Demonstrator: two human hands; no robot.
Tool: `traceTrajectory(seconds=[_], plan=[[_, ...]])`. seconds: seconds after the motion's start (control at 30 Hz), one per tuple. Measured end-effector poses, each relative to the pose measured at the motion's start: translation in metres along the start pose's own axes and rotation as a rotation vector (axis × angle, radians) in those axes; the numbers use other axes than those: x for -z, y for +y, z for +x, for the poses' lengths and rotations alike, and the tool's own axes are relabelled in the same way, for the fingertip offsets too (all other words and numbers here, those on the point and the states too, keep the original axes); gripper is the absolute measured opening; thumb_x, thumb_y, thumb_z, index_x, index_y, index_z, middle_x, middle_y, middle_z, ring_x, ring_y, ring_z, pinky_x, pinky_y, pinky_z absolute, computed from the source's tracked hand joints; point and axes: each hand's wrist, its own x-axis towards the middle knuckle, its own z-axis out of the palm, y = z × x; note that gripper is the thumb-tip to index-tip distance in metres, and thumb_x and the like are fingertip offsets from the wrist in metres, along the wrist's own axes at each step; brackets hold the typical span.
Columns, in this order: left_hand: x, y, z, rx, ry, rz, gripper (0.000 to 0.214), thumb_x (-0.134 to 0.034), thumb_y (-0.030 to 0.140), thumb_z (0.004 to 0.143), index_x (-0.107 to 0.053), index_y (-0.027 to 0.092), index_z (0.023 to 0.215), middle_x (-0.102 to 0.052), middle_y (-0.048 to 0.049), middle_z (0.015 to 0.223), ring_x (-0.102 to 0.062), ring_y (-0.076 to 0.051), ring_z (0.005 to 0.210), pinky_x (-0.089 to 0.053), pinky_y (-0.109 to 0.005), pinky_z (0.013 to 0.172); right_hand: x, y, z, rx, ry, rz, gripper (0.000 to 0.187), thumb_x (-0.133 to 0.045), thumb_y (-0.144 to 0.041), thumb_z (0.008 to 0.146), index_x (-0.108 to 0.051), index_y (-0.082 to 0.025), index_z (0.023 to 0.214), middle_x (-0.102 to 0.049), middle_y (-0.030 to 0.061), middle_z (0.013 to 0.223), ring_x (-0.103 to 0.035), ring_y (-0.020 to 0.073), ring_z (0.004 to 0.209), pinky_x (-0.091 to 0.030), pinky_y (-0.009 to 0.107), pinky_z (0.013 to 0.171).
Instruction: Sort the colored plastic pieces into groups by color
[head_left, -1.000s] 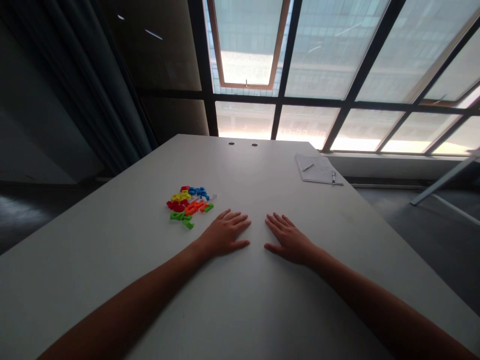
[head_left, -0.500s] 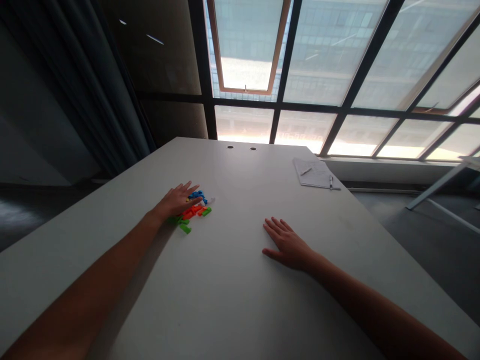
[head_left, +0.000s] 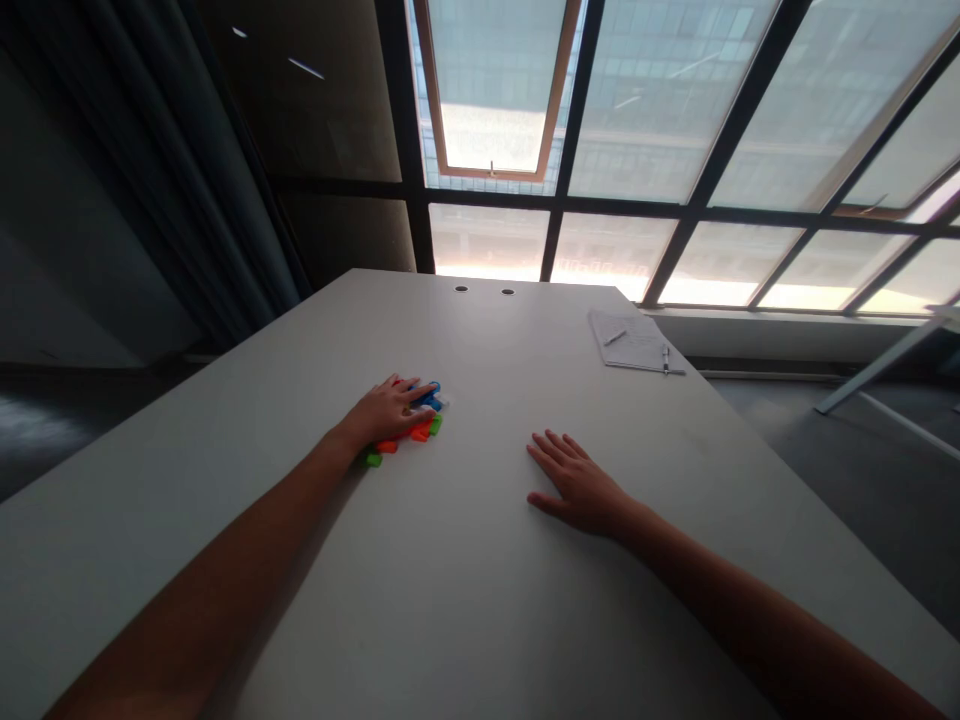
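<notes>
Bare forearms reach up from the lower edge of the head-worn view across a pale grey tabletop (head_left: pixel 465 610), the left forearm (head_left: pixel 225 570) angled in toward a small heap of coloured plastic pieces (head_left: pixel 412 425) and the right forearm (head_left: pixel 750 610) stretched out on the other side. The left hand (head_left: pixel 388 413) rests palm down on the heap, its fingers (head_left: pixel 420 392) extended and lightly parted. No pinch shows, and whether any piece is caught under the palm cannot be told. This broad, flat placing spreads the hand across most of the heap and hides the shapes of the pieces, leaving only the edges in sight: an orange piece (head_left: pixel 387 447) and a green piece (head_left: pixel 373 460) below the hand, and a blue piece (head_left: pixel 429 400) beneath the fingertips. The right hand (head_left: pixel 576 487) lies flat on the bare tabletop, well apart from the heap, fingers spread, thumb set out to the side, holding nothing. Farther off, near the right side of the table, a sheet of paper (head_left: pixel 634 342) carries a pen (head_left: pixel 665 358) at its edge and a slimmer writing tool (head_left: pixel 615 337) near its top. Two small round holes (head_left: pixel 461 288) mark the far edge, and beyond it tall dark-framed windows (head_left: pixel 600 130) look out on a building, with a dark curtain (head_left: pixel 225 150) hanging to the left
</notes>
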Motion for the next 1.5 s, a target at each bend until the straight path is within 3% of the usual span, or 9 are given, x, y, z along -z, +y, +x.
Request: traceTrajectory(seconds=[0.43,0.73,0.87,1.0,1.13,1.2,1.3,1.37,1.5], plan=[[-0.015,0.132,-0.030,-0.371,0.015,-0.080,0.064,-0.054,0.069,0.101,-0.057,0.038,0.156,-0.055,-0.0077,0.161,-0.042,-0.037,0.153,-0.036,-0.056,0.126,-0.008,0.008,0.001,-0.001,0.151,0.168,0.074,-0.045,-0.058,0.109,-0.028,-0.020,0.170,-0.032,0.0184,0.173,-0.031,0.0317,0.161,-0.025,0.059,0.131],[-0.017,0.205,-0.051,-0.524,-0.069,-0.203,0.067,-0.058,0.070,0.098,-0.056,0.036,0.156,-0.054,-0.0099,0.161,-0.039,-0.041,0.155,-0.030,-0.067,0.126,-0.006,0.020,0.002,-0.011,0.403,0.466,0.053,-0.039,-0.056,0.112,-0.063,-0.023,0.146,-0.071,0.0157,0.138,-0.065,0.0300,0.130,-0.050,0.053,0.113],[-0.006,0.208,-0.048,-0.515,-0.181,-0.416,0.063,-0.055,0.068,0.101,-0.059,0.033,0.153,-0.055,-0.0078,0.161,-0.039,-0.035,0.157,-0.027,-0.061,0.130,-0.006,0.022,0.003,-0.068,0.437,0.591,0.053,-0.039,-0.059,0.111,-0.066,-0.023,0.140,-0.078,0.0122,0.124,-0.073,0.0281,0.115,-0.056,0.049,0.105],[0.017,0.188,-0.038,-0.452,-0.260,-0.664,0.060,-0.041,0.064,0.108,-0.057,0.032,0.155,-0.053,-0.0059,0.163,-0.042,-0.029,0.155,-0.039,-0.050,0.126,-0.003,0.017,0.003,-0.102,0.393,0.601,0.051,-0.043,-0.057,0.110,-0.069,-0.022,0.137,-0.079,0.0122,0.122,-0.074,0.0279,0.111,-0.057,0.047,0.101],[0.031,0.158,-0.046,-0.329,-0.214,-0.566,0.070,-0.043,0.073,0.103,-0.053,0.030,0.158,-0.048,-0.0080,0.166,-0.040,-0.035,0.155,-0.040,-0.055,0.124,0.005,0.010,0.002,-0.113,0.334,0.516,0.047,-0.045,-0.051,0.110,-0.072,-0.020,0.132,-0.079,0.0137,0.118,-0.072,0.0281,0.111,-0.055,0.047,0.103],[0.029,0.146,-0.061,-0.320,-0.229,-0.486,0.084,-0.049,0.078,0.098,-0.039,0.030,0.167,-0.038,-0.0100,0.172,-0.037,-0.038,0.157,-0.040,-0.056,0.124,0.007,0.008,0.002,-0.110,0.324,0.488,0.046,-0.044,-0.049,0.111,-0.073,-0.019,0.131,-0.079,0.0136,0.117,-0.071,0.0280,0.114,-0.054,0.046,0.105],[0.014,0.137,-0.085,-0.460,-0.218,-0.378,0.102,-0.052,0.084,0.092,-0.022,0.029,0.173,-0.029,-0.0111,0.176,-0.029,-0.039,0.160,-0.031,-0.056,0.130,0.008,0.009,0.002,-0.100,0.322,0.470,0.047,-0.041,-0.048,0.111,-0.073,-0.020,0.131,-0.080,0.0126,0.114,-0.070,0.0280,0.117,-0.053,0.047,0.107],[0.001,0.137,-0.095,-0.518,-0.179,-0.333,0.105,-0.050,0.085,0.092,-0.018,0.026,0.174,-0.029,-0.0123,0.176,-0.029,-0.038,0.161,-0.027,-0.055,0.132,0.007,0.009,0.002,-0.101,0.318,0.462,0.046,-0.043,-0.048,0.111,-0.074,-0.020,0.131,-0.079,0.0128,0.116,-0.070,0.0286,0.118,-0.053,0.047,0.107],[-0.017,0.147,-0.094,-0.441,-0.103,-0.319,0.095,-0.037,0.079,0.101,-0.021,0.019,0.173,-0.033,-0.0168,0.173,-0.035,-0.037,0.159,-0.030,-0.054,0.131,0.006,0.007,0.002,-0.105,0.324,0.446,0.040,-0.049,-0.044,0.109,-0.075,-0.021,0.128,-0.078,0.0132,0.120,-0.071,0.0291,0.118,-0.053,0.049,0.108]])
